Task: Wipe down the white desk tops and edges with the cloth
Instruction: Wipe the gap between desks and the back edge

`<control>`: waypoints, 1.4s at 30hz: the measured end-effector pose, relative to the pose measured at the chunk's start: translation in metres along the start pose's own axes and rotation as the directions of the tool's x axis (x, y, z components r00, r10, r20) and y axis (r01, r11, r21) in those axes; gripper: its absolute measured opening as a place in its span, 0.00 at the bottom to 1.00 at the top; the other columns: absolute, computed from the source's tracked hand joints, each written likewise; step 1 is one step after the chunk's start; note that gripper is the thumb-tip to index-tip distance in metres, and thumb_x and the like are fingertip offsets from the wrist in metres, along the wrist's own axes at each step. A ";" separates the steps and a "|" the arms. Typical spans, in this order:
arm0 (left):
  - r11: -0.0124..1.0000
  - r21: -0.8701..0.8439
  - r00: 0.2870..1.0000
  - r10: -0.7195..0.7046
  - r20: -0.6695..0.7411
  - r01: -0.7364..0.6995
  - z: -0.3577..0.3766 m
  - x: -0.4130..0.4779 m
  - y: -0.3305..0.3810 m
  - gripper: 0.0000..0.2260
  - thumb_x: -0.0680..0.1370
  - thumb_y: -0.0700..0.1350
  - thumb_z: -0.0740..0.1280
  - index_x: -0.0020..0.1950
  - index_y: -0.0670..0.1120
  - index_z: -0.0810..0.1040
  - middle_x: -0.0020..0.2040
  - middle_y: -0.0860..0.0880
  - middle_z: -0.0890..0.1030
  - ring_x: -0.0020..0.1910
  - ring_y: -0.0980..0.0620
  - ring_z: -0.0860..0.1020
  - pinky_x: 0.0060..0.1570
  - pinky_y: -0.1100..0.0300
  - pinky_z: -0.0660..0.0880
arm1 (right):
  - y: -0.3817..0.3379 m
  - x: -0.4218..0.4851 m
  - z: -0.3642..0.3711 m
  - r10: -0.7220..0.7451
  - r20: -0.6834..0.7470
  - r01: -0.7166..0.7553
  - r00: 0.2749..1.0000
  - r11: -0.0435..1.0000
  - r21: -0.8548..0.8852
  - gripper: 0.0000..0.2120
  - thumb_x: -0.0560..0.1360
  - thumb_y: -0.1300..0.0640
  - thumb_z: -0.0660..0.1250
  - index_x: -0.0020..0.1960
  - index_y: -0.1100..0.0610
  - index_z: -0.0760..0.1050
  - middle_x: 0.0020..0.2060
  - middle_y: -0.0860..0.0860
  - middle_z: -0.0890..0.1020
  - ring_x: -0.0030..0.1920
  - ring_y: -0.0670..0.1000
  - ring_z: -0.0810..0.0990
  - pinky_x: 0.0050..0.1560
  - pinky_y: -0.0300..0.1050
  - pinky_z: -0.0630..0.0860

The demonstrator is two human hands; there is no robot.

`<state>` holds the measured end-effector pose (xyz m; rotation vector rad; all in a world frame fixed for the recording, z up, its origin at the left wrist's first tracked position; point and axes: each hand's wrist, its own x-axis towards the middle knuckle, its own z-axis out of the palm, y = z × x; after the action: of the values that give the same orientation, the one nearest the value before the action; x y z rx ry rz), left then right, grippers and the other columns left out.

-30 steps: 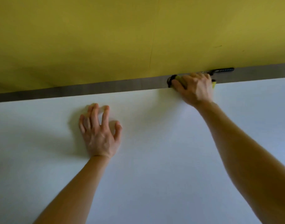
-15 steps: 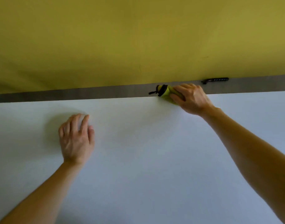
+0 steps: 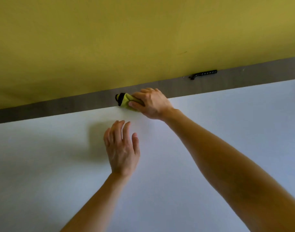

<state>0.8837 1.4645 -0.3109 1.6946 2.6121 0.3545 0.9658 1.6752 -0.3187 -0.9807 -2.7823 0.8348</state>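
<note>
Fingers [image 3: 141,94] of right hand [image 3: 151,104] clenched round bunched green cloth [image 3: 125,102] at far edge of white desk [image 3: 210,131], black hem sticking out left of fingers. Left hand [image 3: 121,151] released, holding nothing, nearer than cloth. Cloth seemed soft, light, easily squashed; best gripped as wad in palm.

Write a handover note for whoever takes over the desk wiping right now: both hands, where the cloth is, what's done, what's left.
Right hand: grips the bunched yellow-green cloth, pressed at the far edge of the white desk top, against the grey strip.
Left hand: fingers straight, palm down over the desk top, holds nothing; contact unclear.
Done: cannot tell; the surface shows no wiped trace.
Left: likely the rest of the far edge, then the top and other edges.
</note>
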 end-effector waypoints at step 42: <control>0.992 -0.041 0.988 0.114 -0.106 -0.119 0.038 0.007 0.063 0.20 0.85 0.53 0.65 0.76 0.53 0.80 0.80 0.41 0.73 0.79 0.36 0.70 0.80 0.36 0.62 | 0.071 -0.054 -0.033 0.066 -0.109 -0.067 0.992 0.998 -0.002 0.24 0.81 0.31 0.65 0.63 0.49 0.81 0.54 0.53 0.85 0.57 0.60 0.81 0.57 0.55 0.75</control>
<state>0.9427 1.5026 -0.3353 1.8671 2.5567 0.5150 1.0561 1.7040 -0.3218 -1.0909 -2.6759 0.7574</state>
